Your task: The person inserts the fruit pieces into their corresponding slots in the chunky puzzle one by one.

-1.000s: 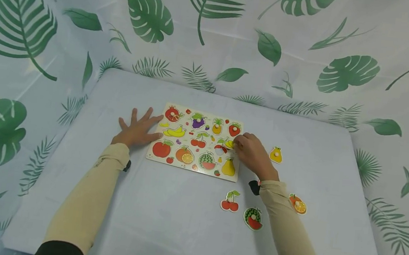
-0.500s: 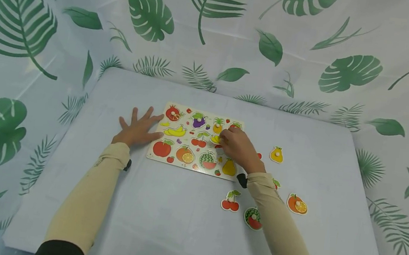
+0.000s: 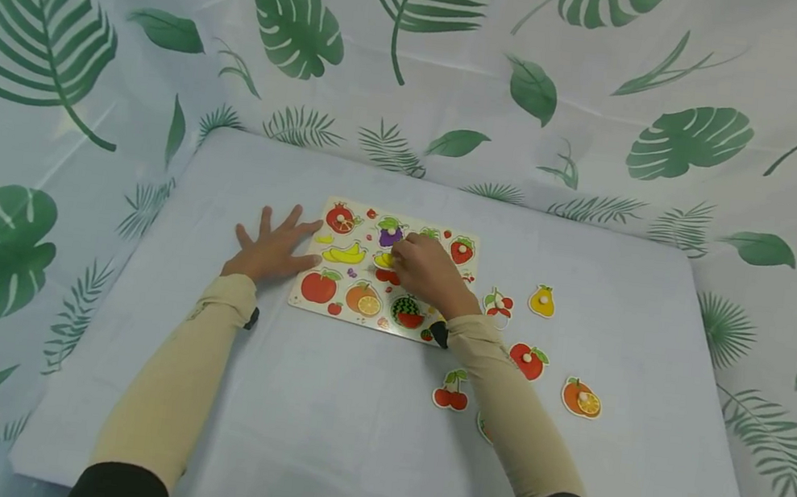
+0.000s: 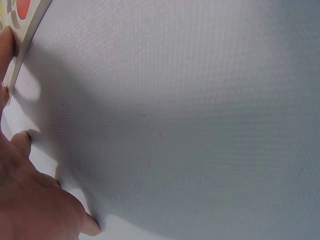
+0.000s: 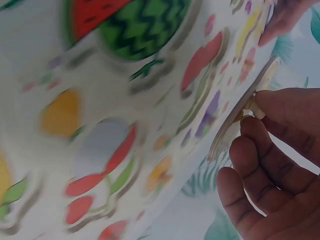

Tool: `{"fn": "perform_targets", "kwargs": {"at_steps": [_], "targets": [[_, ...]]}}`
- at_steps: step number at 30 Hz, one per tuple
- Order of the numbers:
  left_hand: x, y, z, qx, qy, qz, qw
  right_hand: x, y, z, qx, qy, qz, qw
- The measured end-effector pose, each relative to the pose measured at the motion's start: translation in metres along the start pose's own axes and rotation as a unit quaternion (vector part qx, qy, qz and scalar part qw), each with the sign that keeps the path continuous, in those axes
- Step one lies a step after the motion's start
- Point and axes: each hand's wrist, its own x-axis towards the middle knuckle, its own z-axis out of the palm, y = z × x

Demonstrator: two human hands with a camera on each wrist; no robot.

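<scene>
In the head view, my left hand (image 3: 272, 250) lies with fingers spread at the left edge of a fruit puzzle board (image 3: 300, 300), its thumb and one finger on the edge. The left wrist view shows these fingers against the board's edge. Over the middle of the board, my right hand (image 3: 428, 272) holds a yellow banana puzzle piece (image 3: 383, 260). The right wrist view shows the piece (image 5: 240, 112) edge-on, its small knob pinched between thumb and finger, above the board's surface. A printed banana (image 3: 345, 254) lies left of it on the board.
Right of the board lie loose knobbed pieces: a pear (image 3: 542, 301), a red-and-white fruit (image 3: 497, 307), an apple (image 3: 528, 361), an orange (image 3: 581, 398) and cherries (image 3: 451, 392). The right sleeve (image 3: 500, 389) mostly hides a watermelon piece. Grapes (image 3: 390, 235) and a strawberry (image 3: 462, 249) sit in the board.
My right hand has carried the banana piece leftward across the board from its right edge, uncovering the strawberry and the loose pieces at right. The left hand keeps its place.
</scene>
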Motion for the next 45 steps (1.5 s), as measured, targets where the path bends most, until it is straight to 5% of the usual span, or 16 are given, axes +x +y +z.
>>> {"fn": "perform_targets", "kwargs": {"at_steps": [11, 26, 45], "targets": [[0.002, 0.0, 0.0, 0.019, 0.002, 0.001, 0.9998, 0.036, -0.026, 0.01, -0.022, -0.015, -0.038, 0.9989], [-0.003, 0.003, -0.002, 0.016, 0.002, -0.002, 0.9999, 0.071, -0.047, 0.024, 0.005, -0.074, 0.0, 0.9972], [0.0, 0.001, -0.002, 0.014, 0.005, 0.0, 0.9999, 0.079, -0.049, 0.033, -0.03, -0.111, 0.027, 0.993]]}}
